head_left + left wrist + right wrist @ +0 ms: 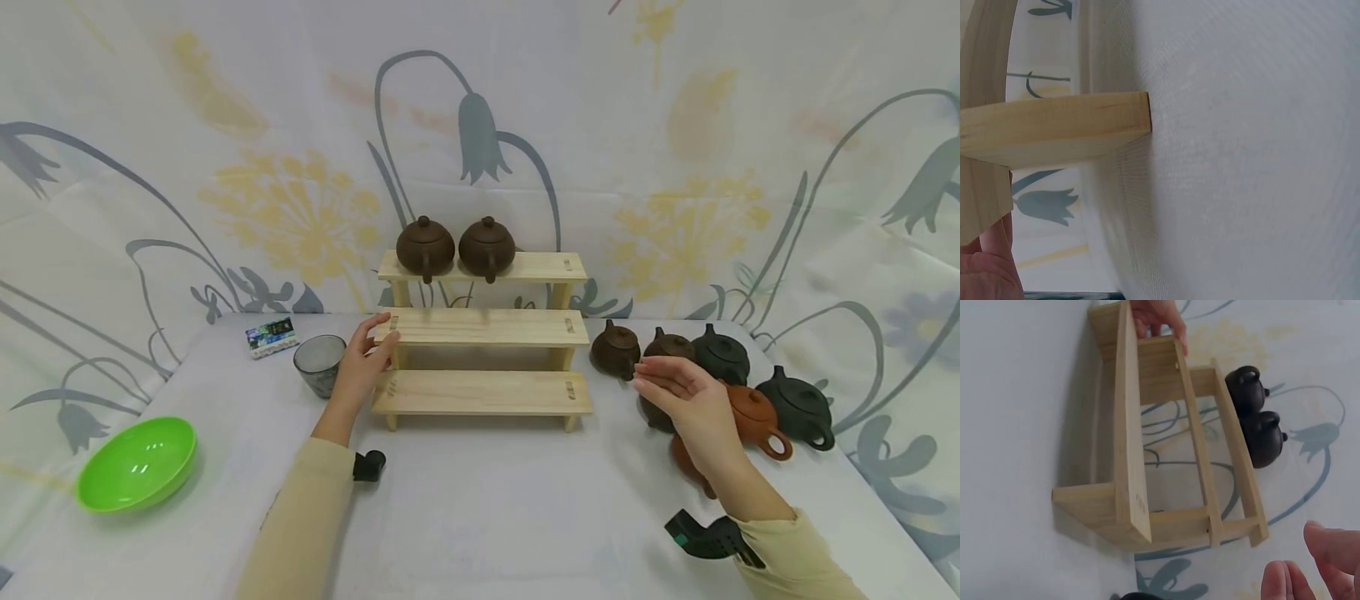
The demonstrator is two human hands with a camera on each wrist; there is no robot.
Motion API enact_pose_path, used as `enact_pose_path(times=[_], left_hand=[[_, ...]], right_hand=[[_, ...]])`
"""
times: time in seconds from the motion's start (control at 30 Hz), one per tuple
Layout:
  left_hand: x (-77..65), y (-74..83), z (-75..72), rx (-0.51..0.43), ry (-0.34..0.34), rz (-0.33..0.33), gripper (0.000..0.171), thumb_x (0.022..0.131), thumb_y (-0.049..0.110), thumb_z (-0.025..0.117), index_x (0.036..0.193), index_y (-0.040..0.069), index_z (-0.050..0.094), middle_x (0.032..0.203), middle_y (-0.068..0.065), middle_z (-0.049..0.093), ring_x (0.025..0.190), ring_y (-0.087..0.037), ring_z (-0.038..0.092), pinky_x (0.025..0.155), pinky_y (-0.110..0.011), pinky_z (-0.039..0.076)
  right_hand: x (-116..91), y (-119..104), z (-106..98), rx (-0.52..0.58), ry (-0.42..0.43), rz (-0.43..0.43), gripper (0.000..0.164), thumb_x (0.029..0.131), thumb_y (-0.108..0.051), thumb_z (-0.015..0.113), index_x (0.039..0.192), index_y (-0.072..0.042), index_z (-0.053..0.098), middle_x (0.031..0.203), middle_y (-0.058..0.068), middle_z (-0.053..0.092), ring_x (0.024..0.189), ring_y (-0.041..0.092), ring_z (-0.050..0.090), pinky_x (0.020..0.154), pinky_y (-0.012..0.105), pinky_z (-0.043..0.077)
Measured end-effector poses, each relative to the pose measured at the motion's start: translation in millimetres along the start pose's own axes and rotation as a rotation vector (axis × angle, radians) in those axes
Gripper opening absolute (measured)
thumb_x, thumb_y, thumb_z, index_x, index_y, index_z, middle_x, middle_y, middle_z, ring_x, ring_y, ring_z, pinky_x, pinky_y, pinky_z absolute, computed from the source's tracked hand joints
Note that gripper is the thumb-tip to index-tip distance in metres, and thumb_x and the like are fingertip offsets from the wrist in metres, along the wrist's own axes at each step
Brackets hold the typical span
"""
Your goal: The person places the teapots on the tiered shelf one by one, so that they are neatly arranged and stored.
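A three-tier wooden stand (483,392) faces me, with two brown teapots (425,244) side by side on its top tier. My left hand (362,365) holds the left end of its middle shelf (1192,425), thumb and fingers at the edge. In the left wrist view, part of that hand shows below a wooden support (1054,128). To the right, my right hand (693,408) is raised in front of a cluster of teapots, fingertips beside a small dark brown teapot (616,348). Thumb and fingers are apart with nothing between them in the right wrist view.
Black teapots (797,407) and an orange-brown teapot (753,417) crowd the right side, some partly hidden by my hand. A grey glass cup (318,367) stands left of the stand, near a small patterned box (272,337). A green bowl (137,464) lies at the left.
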State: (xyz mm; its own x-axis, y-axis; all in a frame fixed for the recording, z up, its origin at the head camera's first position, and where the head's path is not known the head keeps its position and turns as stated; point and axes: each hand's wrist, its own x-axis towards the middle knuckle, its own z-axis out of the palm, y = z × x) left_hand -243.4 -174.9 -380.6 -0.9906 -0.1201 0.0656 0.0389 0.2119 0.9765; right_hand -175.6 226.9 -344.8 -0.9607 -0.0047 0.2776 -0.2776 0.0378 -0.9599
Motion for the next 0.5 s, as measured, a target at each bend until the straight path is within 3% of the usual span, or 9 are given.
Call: enact_pose_path(times=[0.27,0.5], left_hand=[[3.3,-7.9,0.1,0.014,0.013,0.039,0.051,0.094,0.040,0.054,0.140,0.024,0.041,0.111,-0.016,0.054,0.089,-0.020,0.054,0.083,-0.034,0.045],[4.3,-8.1,1.3,0.002,0.017,0.029,0.049,0.094,0.038,0.054,0.139,0.024,0.042,0.112,-0.015,0.054,0.092,-0.023,0.055,0.084,-0.035,0.045]], right_hand=[[-4.3,34.5,-38.8,0.045,0.008,0.010,0.034,0.082,0.000,0.070,0.114,0.001,0.060,0.106,0.004,0.066,0.093,0.011,0.063,0.078,0.019,0.048],[-12.0,64.4,-71.2,-0.070,0.040,0.058,0.044,0.081,-0.010,0.073,0.120,0.003,0.056,0.111,0.002,0.064,0.096,0.010,0.062,0.078,0.020,0.048]])
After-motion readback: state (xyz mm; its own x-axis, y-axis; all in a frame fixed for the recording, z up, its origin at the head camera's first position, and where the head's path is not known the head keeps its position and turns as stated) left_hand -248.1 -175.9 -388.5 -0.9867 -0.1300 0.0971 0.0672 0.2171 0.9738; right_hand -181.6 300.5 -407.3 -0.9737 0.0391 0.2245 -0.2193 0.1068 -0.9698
